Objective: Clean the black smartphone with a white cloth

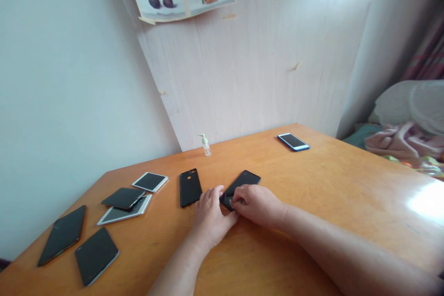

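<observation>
one black phone (243, 183) | left grip (211, 216) spread beside it | right grip (261, 204) curled, hold unclear

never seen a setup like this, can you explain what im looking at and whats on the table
There is no machine here, just a person's two bare hands. The one picture comes from a camera worn on their head, looking forward and down.

The left hand, thumb and fingers apart, is by the near end of a dark phone on the wooden table. The right hand has its fingers curled over that same end; whether they pinch anything is too small to tell.

A black phone case lies just left, a pump bottle stands behind, five flat devices lie further left, and a white phone lies far right.
</observation>
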Available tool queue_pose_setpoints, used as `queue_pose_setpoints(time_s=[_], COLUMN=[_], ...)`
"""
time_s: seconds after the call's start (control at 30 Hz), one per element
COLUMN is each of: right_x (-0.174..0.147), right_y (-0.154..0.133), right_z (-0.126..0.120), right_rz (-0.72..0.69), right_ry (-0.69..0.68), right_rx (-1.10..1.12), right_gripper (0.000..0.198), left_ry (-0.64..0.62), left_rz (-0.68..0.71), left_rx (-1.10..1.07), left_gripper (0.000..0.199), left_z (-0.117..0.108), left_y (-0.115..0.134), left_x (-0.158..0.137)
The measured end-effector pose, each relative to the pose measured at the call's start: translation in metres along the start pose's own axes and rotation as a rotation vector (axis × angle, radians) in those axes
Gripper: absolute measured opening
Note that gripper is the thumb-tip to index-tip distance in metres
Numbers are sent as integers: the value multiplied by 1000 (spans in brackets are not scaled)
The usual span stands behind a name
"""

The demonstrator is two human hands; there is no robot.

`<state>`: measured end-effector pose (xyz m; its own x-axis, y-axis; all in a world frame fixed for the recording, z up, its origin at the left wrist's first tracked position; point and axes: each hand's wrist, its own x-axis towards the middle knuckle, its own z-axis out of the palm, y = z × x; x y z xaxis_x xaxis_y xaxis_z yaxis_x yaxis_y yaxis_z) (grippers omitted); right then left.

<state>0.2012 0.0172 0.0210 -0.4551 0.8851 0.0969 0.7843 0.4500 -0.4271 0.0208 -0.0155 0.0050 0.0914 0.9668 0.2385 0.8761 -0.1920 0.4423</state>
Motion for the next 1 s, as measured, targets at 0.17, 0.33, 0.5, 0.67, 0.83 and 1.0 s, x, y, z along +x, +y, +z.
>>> queue_pose_setpoints(time_s=[0.17,0.33,0.5,0.67,0.83,1.0], right_x=[13,9,2,15,8,7], right_y=[37,23,1,32,13,6], right_z=[-23,-12,6,-14,-4,0], right_rz=[375,255,-37,329,54,-35], right_ry=[140,122,25,174,106,60], right_rx=[-202,-156,0,-179,-58,-26], right_gripper=[29,21,15,29,18,18], left_ry=[3,5,1,3,26,46], left_rz=[12,3,-7,19,31,55], left_rx=[-15,-32,-29,-52,-73,-77], left_gripper=[63,65,68,69,70,69], left_z=[2,1,1,1,4,6], left_y=[-2,-1,1,-1,-2,-2], left_x=[0,0,0,-1,-1,-1])
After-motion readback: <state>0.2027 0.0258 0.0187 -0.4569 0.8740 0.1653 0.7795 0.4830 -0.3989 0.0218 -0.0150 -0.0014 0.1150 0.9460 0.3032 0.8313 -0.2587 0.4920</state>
